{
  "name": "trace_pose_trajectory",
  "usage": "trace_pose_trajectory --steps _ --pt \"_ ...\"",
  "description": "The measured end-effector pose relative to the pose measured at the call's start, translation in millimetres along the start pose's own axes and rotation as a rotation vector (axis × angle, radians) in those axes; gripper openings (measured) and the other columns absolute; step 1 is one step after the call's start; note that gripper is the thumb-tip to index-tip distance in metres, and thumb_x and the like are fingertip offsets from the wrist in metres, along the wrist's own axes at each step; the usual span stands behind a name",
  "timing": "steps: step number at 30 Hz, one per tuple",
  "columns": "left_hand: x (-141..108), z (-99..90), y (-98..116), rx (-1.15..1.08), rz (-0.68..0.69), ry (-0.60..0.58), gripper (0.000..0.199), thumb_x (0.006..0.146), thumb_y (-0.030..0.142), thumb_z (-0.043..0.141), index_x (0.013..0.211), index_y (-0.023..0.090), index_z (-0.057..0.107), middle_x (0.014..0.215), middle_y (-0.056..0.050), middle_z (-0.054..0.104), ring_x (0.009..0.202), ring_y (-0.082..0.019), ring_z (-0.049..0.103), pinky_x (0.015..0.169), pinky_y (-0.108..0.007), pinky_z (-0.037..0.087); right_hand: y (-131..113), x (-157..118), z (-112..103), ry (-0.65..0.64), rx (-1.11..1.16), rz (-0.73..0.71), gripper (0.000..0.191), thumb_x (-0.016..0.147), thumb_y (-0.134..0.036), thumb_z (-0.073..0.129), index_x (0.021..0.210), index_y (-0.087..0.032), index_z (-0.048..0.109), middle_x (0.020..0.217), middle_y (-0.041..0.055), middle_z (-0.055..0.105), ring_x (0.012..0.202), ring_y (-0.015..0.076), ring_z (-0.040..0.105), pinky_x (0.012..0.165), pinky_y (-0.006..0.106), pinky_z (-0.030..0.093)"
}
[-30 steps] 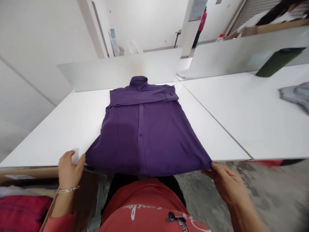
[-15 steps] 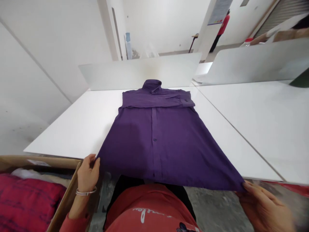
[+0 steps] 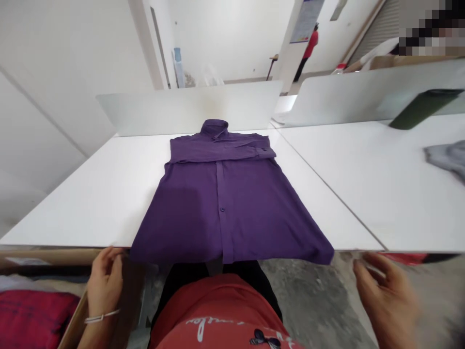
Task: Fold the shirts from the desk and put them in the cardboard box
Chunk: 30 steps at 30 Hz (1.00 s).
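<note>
A purple button-up shirt [image 3: 250,203] lies front up on the white table [image 3: 90,203]. Its collar stands at the far end, and both sleeves are folded across the chest. The hem hangs a little over the table's near edge. My left hand [image 3: 103,276], with a bracelet on the wrist, is just left of the hem's left corner, apart from it, fingers loosely curled and parted. Off the hem's right corner hovers my right hand [image 3: 387,293], slightly blurred, thumb and fingers apart with nothing between them.
At lower left a cardboard box [image 3: 74,317] holds folded clothes, a red plaid one [image 3: 34,315] on top. Low frosted panels [image 3: 189,109] edge the table's back. Toward the right are a dark green object [image 3: 421,111] and grey cloth [image 3: 448,157]. A person [image 3: 308,51] stands far back.
Both hands have let go of the shirt's hem corners and drawn outward from it. The stretched hem has dropped slack over the table edge. The view has shifted to the right.
</note>
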<state>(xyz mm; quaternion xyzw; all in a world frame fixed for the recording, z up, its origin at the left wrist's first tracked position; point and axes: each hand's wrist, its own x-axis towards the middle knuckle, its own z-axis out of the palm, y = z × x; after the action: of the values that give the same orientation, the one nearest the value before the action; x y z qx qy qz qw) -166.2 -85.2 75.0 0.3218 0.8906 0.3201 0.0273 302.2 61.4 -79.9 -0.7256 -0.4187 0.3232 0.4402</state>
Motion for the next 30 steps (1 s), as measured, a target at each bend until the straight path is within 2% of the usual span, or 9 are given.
trace_pose_trajectory --steps 2,4,6,9,15,19,22,26,30 --pt "8 -5.1 -5 0.34 0.34 -0.031 0.038 0.072 0.035 0.045 0.103 0.013 0.049 0.105 -0.019 0.052 0.103 -0.034 0.049 0.091 -0.053 0.036 5 9 -2 -0.007 -0.276 -0.411 0.041 0.071 -0.034 0.057 0.108 -0.016 0.054 0.116 0.0146 0.05 0.11 0.0325 0.044 0.097 0.053 0.03" --pt "19 -7.1 -8 0.542 0.613 -0.112 0.04 0.073 0.027 0.043 0.11 0.013 0.049 0.117 -0.02 0.046 0.114 -0.037 0.039 0.096 -0.055 0.031 9 19 -1 -0.086 -0.444 -0.738 0.039 0.076 -0.029 0.052 0.113 -0.014 0.051 0.121 0.0155 0.047 0.119 0.0323 0.036 0.098 0.051 0.03" --pt "29 -5.9 -11 0.65 0.792 -0.209 0.044 0.072 0.019 0.042 0.116 0.017 0.047 0.126 -0.016 0.041 0.122 -0.036 0.031 0.098 -0.054 0.03 10 28 2 -0.201 -0.539 -0.94 0.037 0.078 -0.02 0.048 0.115 -0.015 0.049 0.124 0.0147 0.045 0.123 0.0312 0.031 0.098 0.049 0.031" --pt "40 -1.5 -16 0.743 0.922 -0.345 0.057 0.067 0.008 0.038 0.122 0.021 0.045 0.131 -0.011 0.039 0.124 -0.035 0.029 0.098 -0.051 0.031 7 38 7 -0.336 -0.642 -1.083 0.045 0.073 -0.004 0.04 0.116 -0.016 0.048 0.129 0.014 0.04 0.126 0.0291 0.026 0.097 0.047 0.032" --pt "51 -0.6 -20 0.735 0.949 -0.481 0.061 0.067 0.005 0.034 0.122 0.025 0.048 0.131 -0.005 0.043 0.119 -0.029 0.04 0.098 -0.044 0.034 4 47 6 -0.523 -0.693 -1.193 0.062 0.064 0.004 0.034 0.119 -0.022 0.049 0.133 0.0098 0.038 0.124 0.0259 0.032 0.096 0.047 0.032" --pt "56 -4.6 -9 0.688 0.978 -0.533 0.06 0.064 0.006 0.034 0.117 0.025 0.053 0.128 -0.004 0.047 0.117 -0.026 0.042 0.098 -0.042 0.037 6 48 4 -0.58 -0.58 -1.169 0.063 0.064 0.001 0.031 0.118 -0.024 0.051 0.129 0.005 0.044 0.124 0.0234 0.032 0.096 0.047 0.033" --pt "57 -7.6 -1 0.621 0.958 -0.572 0.062 0.06 0.005 0.033 0.114 0.023 0.055 0.128 -0.005 0.047 0.119 -0.023 0.039 0.101 -0.042 0.033 2 51 4 -0.622 -0.435 -1.13 0.054 0.069 -0.003 0.032 0.114 -0.023 0.054 0.126 0.0052 0.046 0.125 0.0221 0.03 0.096 0.043 0.036" --pt "58 -13.5 18 0.467 0.854 -0.569 0.053 0.064 0.009 0.033 0.112 0.02 0.054 0.126 -0.007 0.046 0.118 -0.021 0.04 0.102 -0.042 0.031 -18 58 4 -0.613 -0.209 -1.078 0.033 0.084 -0.026 0.035 0.108 -0.021 0.056 0.118 0.0089 0.053 0.122 0.023 0.035 0.095 0.041 0.038" --pt "60 -21.9 60 0.307 0.688 -0.506 0.036 0.075 0.028 0.036 0.102 0.017 0.056 0.12 -0.008 0.051 0.111 -0.02 0.045 0.1 -0.039 0.033 -56 68 -3 -0.623 -0.045 -0.945 0.045 0.083 -0.054 0.035 0.104 -0.021 0.057 0.11 0.0112 0.057 0.116 0.0231 0.043 0.096 0.038 0.037"
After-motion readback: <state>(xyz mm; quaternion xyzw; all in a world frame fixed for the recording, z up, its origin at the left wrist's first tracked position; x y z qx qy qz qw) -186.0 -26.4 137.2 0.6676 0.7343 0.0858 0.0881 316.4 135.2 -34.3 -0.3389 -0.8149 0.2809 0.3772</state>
